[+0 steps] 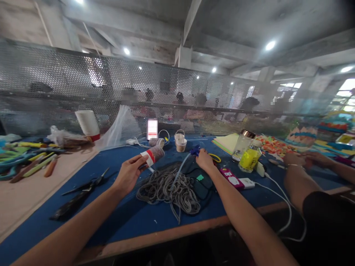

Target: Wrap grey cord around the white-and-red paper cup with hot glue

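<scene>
My left hand (131,170) grips a paper cup (152,155) between thumb and fingers. The cup is tipped sideways, with a white and red band near my fingers and grey cord wound around its other end. My right hand (204,159) is closed on a blue glue gun (195,150), partly hidden by the fingers. A long translucent glue stick (181,168) slants down from it. Between my forearms lies a loose heap of grey cord (172,188) on the blue table cover (133,225).
Black-handled scissors (83,192) lie at left, near several tools (36,162) and stacked paper cups (88,123). Behind stand a lit phone (152,129) and a small basket (180,142). Right are a glass jar (240,146), a yellow bottle (249,159), a white cable (280,194) and another person's arm (295,181).
</scene>
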A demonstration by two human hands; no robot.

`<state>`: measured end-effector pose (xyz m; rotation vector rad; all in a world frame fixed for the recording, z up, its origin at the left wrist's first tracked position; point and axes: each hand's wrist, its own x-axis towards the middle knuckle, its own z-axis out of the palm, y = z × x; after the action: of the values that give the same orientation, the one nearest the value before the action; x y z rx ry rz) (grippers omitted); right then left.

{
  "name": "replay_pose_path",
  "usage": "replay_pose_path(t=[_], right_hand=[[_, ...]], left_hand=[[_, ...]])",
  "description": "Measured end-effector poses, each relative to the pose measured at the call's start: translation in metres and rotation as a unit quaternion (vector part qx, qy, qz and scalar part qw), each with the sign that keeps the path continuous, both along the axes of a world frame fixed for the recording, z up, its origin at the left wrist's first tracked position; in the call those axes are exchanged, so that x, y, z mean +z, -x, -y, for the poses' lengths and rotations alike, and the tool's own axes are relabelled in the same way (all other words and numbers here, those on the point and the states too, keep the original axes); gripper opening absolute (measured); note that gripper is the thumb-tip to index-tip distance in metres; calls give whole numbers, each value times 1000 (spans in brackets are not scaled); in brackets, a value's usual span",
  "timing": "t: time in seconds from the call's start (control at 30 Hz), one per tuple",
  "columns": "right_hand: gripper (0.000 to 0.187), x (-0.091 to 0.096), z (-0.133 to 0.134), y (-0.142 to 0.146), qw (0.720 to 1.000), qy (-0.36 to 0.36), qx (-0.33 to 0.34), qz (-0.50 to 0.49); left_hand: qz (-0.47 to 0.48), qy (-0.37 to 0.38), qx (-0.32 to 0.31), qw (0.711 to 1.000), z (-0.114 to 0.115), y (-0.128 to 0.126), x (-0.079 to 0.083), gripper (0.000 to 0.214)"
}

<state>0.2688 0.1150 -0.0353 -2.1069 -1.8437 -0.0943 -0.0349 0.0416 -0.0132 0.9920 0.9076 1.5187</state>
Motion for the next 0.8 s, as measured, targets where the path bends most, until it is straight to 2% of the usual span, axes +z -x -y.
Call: replay_pose_path(t=[0.2,0.47,0.67,0.8], right_hand=[[37,-5,-1,4,999,-6,-32,30],[34,-8,3,5,997,-20,-21,68],[35,-5,6,6,997,-14,-14,78],[34,5,13,8,996,-30,-12,82]], left_hand=[[-1,2,-9,1000,1,-2,1,30],[11,9,-45,999,5,-4,3,28],[12,8,-64,998,8,-5,5,25],[27,9,-68,997,8,-5,4,25]])
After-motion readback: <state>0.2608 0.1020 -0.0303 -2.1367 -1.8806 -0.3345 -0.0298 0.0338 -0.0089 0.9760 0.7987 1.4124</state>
